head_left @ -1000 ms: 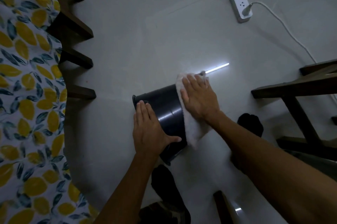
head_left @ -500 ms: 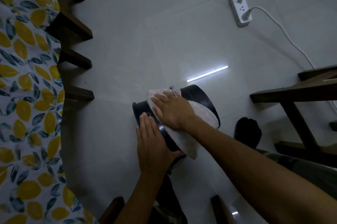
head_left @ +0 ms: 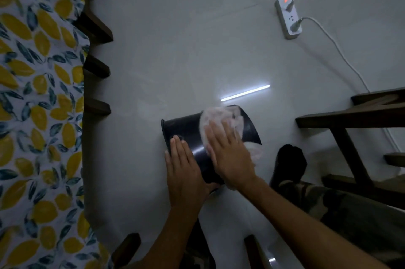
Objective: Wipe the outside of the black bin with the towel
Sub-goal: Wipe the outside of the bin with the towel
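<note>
The black bin (head_left: 186, 129) lies on its side on the pale floor, one end pointing left and the other right. My left hand (head_left: 186, 172) rests flat on the bin's near left part and holds it steady. Over the bin's middle and right side is draped a white towel (head_left: 219, 115), blurred with motion. My right hand (head_left: 230, 154) presses flat on that towel against the bin's outer wall.
A bed with a lemon-print sheet (head_left: 37, 104) and dark wooden slats (head_left: 96, 69) fills the left. A white power strip (head_left: 288, 19) with cables lies at the back right. Dark wooden furniture (head_left: 350, 119) stands at right. My socked foot (head_left: 289, 163) rests beside the bin.
My right hand with the towel slid left over the bin half a second ago and has now moved back to the right. The left hand stays on the bin.
</note>
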Action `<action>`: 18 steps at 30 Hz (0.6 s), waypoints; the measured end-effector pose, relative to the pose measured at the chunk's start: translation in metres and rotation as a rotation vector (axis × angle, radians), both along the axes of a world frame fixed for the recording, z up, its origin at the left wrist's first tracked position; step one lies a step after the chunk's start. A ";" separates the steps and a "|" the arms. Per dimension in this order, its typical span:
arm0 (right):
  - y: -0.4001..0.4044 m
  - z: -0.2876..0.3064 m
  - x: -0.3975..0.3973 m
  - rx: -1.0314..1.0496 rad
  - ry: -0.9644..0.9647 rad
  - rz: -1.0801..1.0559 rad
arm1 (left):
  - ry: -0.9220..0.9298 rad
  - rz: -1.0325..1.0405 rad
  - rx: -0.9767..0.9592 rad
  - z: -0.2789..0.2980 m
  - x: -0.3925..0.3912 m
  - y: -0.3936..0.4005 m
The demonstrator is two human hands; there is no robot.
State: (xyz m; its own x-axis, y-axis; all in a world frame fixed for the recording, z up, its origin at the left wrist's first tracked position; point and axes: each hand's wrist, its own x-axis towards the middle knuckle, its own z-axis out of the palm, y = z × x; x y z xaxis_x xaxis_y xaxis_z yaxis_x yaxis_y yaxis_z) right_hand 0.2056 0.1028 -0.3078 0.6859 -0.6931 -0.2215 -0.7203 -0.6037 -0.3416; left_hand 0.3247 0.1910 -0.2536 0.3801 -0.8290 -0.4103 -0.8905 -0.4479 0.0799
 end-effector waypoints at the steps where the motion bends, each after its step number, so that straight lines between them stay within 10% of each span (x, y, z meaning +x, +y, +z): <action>1: 0.010 0.001 0.004 0.015 -0.031 0.057 | -0.012 -0.006 0.008 0.000 -0.001 0.000; 18: -0.084 -0.002 -0.004 0.090 -0.058 -0.398 | -0.052 -0.088 0.021 0.001 0.029 -0.021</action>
State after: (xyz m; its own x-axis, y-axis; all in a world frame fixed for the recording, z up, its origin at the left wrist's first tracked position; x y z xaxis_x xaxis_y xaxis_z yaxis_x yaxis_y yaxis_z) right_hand 0.2019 0.0191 -0.3094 0.3815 -0.8864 -0.2621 -0.8697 -0.2481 -0.4268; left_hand 0.3536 0.1702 -0.2528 0.3272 -0.8516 -0.4094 -0.9293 -0.3685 0.0238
